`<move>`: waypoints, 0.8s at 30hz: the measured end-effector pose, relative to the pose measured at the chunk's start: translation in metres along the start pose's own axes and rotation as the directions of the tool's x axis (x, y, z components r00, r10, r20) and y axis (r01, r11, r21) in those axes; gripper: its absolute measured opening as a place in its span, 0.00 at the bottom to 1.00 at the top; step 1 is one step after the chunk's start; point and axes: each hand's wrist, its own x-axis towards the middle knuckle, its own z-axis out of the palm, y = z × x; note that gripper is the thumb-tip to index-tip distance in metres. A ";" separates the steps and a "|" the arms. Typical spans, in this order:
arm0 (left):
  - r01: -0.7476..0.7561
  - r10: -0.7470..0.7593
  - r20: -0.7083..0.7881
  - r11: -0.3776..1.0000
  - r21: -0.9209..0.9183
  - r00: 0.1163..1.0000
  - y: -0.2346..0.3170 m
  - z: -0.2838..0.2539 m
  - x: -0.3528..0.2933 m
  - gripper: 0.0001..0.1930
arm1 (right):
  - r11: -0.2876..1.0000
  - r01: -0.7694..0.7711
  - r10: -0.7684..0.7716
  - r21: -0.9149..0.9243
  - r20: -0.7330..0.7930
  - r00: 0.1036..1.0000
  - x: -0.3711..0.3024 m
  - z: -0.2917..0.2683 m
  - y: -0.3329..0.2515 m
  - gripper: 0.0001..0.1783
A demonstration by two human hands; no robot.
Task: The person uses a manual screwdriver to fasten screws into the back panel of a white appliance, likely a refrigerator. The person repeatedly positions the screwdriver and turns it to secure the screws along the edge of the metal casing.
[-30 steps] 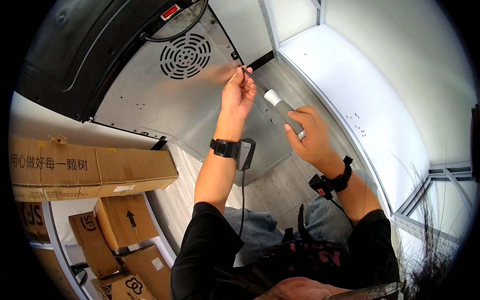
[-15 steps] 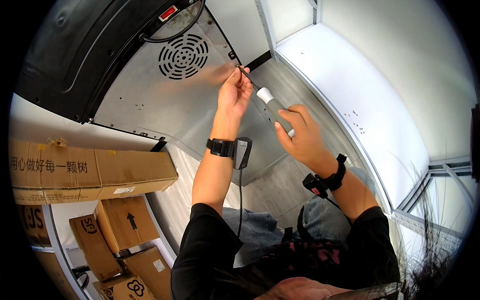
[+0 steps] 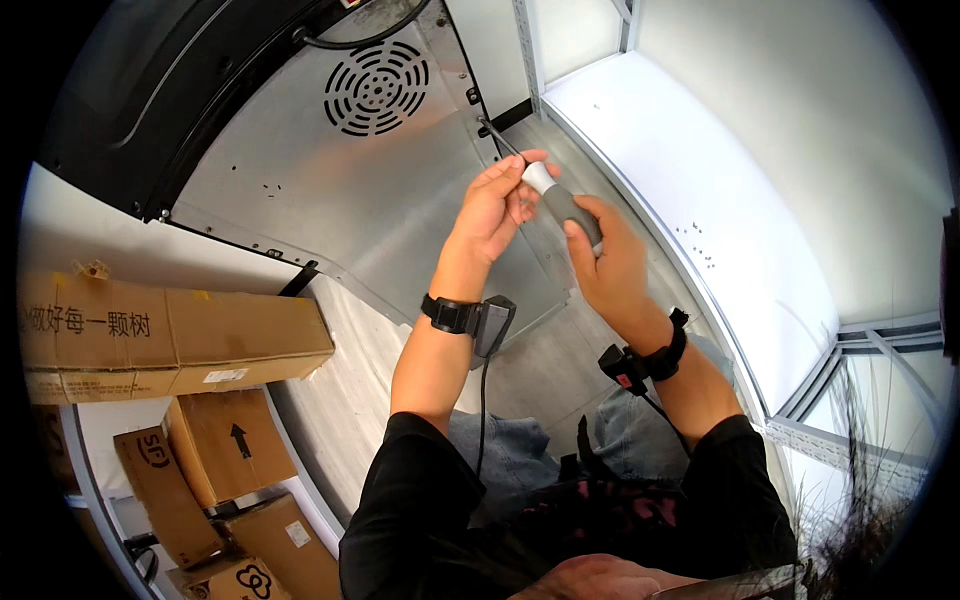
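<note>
The screwdriver (image 3: pixel 572 212) has a grey handle, a pale collar and a dark thin shaft. My right hand (image 3: pixel 612 265) is closed around its handle. At the collar and lower shaft, my left hand (image 3: pixel 492 208) has its thumb and fingertips closed on the tool, the other fingers loosely curled. The shaft slants up and left, and its tip meets the right edge of a metal panel (image 3: pixel 400 210). Whether a screw sits under the tip is too small to tell. A round slotted vent (image 3: pixel 377 90) is cut into this panel.
Black housing (image 3: pixel 130 100) and a black cable (image 3: pixel 370 42) adjoin the panel. At right, small dark screw-like pieces (image 3: pixel 697 242) lie on a white shelf (image 3: pixel 740 200). Cardboard boxes, among them a long carton (image 3: pixel 240 335), are stacked at left. Thin cables hang from both wrist devices.
My left hand has slid from the screwdriver's tip down toward its collar. The tip now shows against the panel's edge. The view has shifted slightly.
</note>
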 end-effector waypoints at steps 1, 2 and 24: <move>0.036 -0.034 0.067 0.999 -0.030 0.997 0.000 0.001 0.000 0.15 | 0.999 -0.033 0.033 0.005 0.012 0.999 0.000 -0.001 0.001 0.17; 0.039 -0.033 0.064 0.996 -0.084 0.997 -0.002 0.005 0.000 0.16 | 0.998 -0.066 0.066 0.009 0.024 0.998 0.001 -0.001 0.002 0.18; -0.025 0.038 0.175 0.997 -0.077 0.984 -0.004 -0.013 -0.002 0.14 | 0.956 0.249 -0.244 -0.156 0.047 0.969 -0.004 0.009 0.006 0.17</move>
